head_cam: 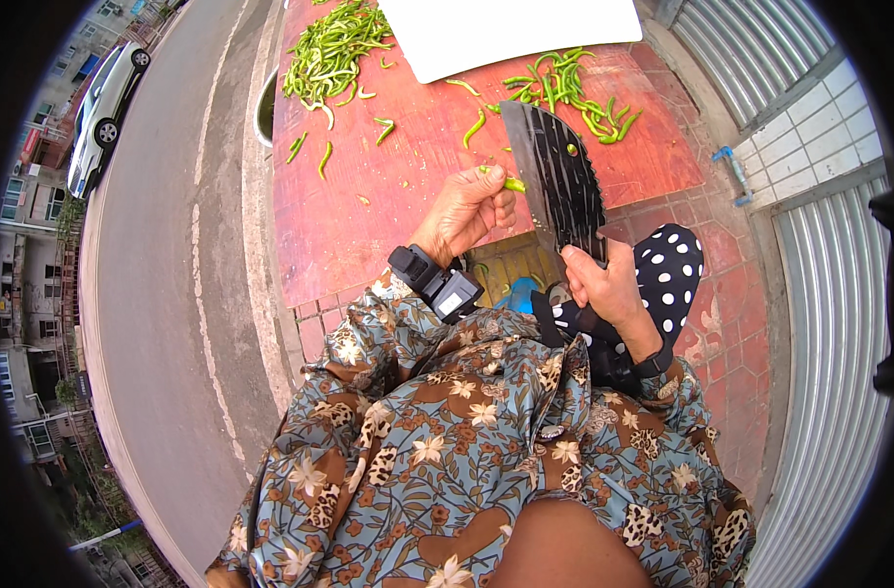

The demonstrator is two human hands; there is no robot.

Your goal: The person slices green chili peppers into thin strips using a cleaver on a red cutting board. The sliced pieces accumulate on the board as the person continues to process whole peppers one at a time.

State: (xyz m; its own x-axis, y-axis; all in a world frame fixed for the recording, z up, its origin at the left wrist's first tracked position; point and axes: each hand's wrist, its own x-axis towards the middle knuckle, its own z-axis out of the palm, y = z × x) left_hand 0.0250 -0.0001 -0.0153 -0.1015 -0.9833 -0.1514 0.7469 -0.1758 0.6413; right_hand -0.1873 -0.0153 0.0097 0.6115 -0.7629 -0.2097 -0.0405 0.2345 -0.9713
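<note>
Between the thumb and fingers of my left hand (472,209) is a green chili pepper (514,184), its end sticking out toward the knife. My right hand (601,283) grips the handle of a wide, dark-bladed cleaver (557,173) with a scalloped back edge. The blade points away from me, close beside the pepper; I cannot tell whether they touch. A small green piece (572,150) clings to the blade. Beyond my hands, a red wooden board (358,235) carries a large heap of slit green chilies (336,51) at the far left and a smaller group of chilies (557,81) at the right.
A white cutting board (520,29) lies at the board's far side. A metal basin rim (261,117) shows beyond the left edge. To the right stand corrugated metal shutters (829,309) and a blue pipe (741,175). A road (153,242) with a parked white car (101,117) runs at left.
</note>
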